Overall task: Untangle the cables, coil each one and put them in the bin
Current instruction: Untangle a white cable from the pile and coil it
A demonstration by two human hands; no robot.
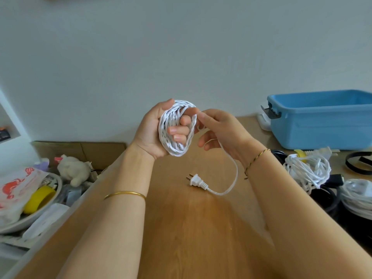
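My left hand (153, 131) grips a coil of white twisted cable (171, 146), held up over the wooden table (181, 228), with its fingers curled through the loops. My right hand (219, 129) is just right of the coil and pinches the cable's free strand. That strand hangs down in a loop and ends in a white two-pin plug (196, 180) lying on the table. The blue plastic bin (322, 121) stands at the back right. A tangle of white cables (308, 170) with a yellow tie lies in front of it, beside black cables (326, 200).
A black band (358, 163) lies at the far right edge. Left of the table sit a bowl (30, 220) with a plastic bag and a yellow tape roll (39, 199), a small plush toy (73, 170) and a cardboard box (84, 152). A wall runs behind.
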